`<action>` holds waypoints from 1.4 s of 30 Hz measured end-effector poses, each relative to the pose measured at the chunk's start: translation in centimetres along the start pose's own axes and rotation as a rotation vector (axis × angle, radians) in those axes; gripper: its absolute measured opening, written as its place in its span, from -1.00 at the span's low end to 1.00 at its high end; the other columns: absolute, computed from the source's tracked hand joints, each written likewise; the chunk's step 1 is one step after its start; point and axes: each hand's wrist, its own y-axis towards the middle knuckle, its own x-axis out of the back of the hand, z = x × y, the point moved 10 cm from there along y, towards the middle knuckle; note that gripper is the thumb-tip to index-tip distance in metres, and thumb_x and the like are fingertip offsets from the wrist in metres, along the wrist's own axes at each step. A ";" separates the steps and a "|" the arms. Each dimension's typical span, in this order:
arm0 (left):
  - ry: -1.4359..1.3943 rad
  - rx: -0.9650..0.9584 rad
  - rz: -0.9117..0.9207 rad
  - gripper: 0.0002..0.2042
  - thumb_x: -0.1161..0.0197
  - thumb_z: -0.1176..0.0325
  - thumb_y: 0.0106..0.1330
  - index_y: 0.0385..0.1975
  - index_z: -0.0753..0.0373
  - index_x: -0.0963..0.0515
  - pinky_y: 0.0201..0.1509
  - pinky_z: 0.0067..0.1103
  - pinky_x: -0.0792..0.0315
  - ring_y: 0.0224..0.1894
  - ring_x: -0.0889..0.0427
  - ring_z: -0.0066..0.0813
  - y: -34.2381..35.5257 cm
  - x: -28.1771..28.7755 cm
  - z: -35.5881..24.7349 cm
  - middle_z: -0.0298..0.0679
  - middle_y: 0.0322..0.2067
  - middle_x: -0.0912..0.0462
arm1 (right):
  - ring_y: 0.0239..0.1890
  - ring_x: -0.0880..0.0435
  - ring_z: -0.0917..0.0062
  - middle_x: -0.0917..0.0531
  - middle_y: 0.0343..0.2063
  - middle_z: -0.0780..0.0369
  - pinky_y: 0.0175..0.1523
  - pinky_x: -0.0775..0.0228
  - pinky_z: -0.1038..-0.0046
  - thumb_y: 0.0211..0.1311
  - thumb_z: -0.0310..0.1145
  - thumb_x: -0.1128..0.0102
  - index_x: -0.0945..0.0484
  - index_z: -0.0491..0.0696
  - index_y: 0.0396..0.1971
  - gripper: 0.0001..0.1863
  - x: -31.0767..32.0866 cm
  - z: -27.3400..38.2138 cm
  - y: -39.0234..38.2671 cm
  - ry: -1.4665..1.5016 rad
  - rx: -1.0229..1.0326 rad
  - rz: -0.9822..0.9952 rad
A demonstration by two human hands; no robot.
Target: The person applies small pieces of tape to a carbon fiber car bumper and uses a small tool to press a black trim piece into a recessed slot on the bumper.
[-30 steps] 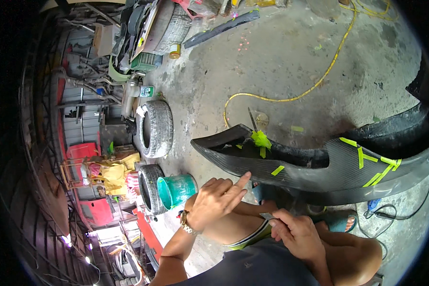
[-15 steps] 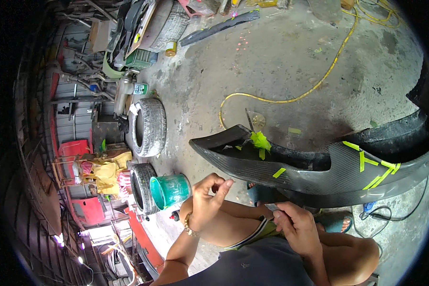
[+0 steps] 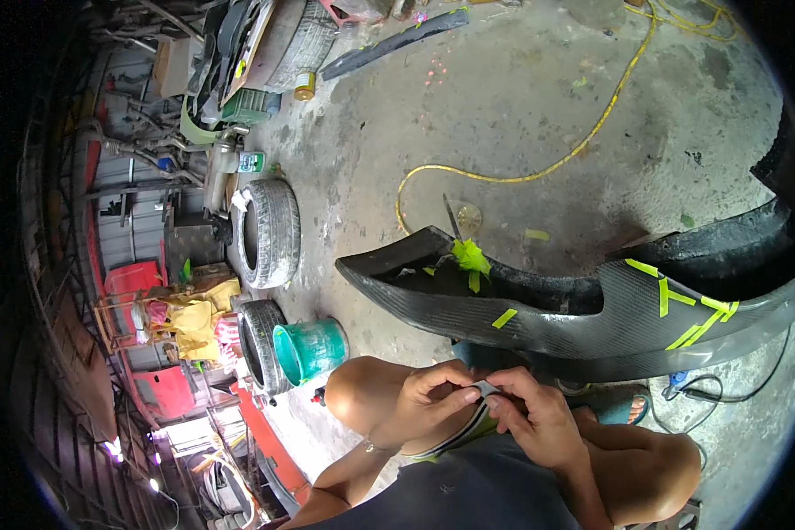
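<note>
— What borders you on the left?
— A tyre (image 3: 261, 348) beside a green bucket (image 3: 316, 352), lower left of the frame.
— And at lower centre?
— Your left hand (image 3: 430, 397) pinches a small grey piece (image 3: 484, 388) between thumb and fingers; directly opposite, your right hand (image 3: 537, 417) grasps its other side, thumb and fingertips closed on it.
— Farther right?
— Above your hands, a black panel (image 3: 565, 329) bearing yellow-green tape strips (image 3: 665, 298) stretches toward the frame's right edge.
</note>
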 end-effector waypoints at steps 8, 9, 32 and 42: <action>1.176 -0.384 -0.105 -0.62 -0.56 0.48 0.15 0.01 0.28 -0.74 -0.43 -0.44 -0.46 -0.55 -0.60 -0.36 1.6 1.6 -7.7 -0.27 -0.59 -0.59 | -0.53 -0.68 0.60 -0.72 -0.40 0.21 -0.41 -0.50 0.51 0.47 -0.49 -0.25 -0.55 -0.15 0.03 -0.79 0.6 0.2 0.4 -0.074 0.072 -0.010; 1.247 -0.389 -0.098 -0.60 -0.56 0.47 0.16 0.04 0.27 -0.73 -0.44 -0.44 -0.45 -0.56 -0.57 -0.38 2.0 1.5 -8.0 -0.30 -0.60 -0.55 | -0.54 -0.68 0.59 -0.72 -0.41 0.21 -0.42 -0.50 0.51 0.46 -0.48 -0.25 -0.55 -0.15 0.03 -0.79 0.6 0.2 0.5 -0.080 0.083 -0.007; 1.491 -0.370 0.217 -0.33 -0.31 0.42 0.09 0.35 0.16 -0.53 -0.35 -0.50 -0.52 -0.50 -0.56 -0.45 3.0 -0.2 -6.0 -0.40 -0.53 -0.44 | -0.54 -0.69 0.57 -0.71 -0.40 0.19 -0.41 -0.49 0.49 0.46 -0.45 -0.26 -0.57 -0.14 0.00 -0.80 1.1 -0.3 0.2 -0.085 0.097 -0.056; 1.460 -0.395 0.204 -0.35 -0.31 0.44 0.07 0.31 0.17 -0.55 -0.41 -0.48 -0.49 -0.51 -0.57 -0.44 3.1 -0.3 -7.0 -0.41 -0.53 -0.44 | -0.52 -0.71 0.48 -0.73 -0.39 0.17 -0.35 -0.52 0.42 0.45 -0.44 -0.28 -0.57 -0.12 -0.03 -0.81 1.1 -0.4 0.6 -0.127 0.091 -0.067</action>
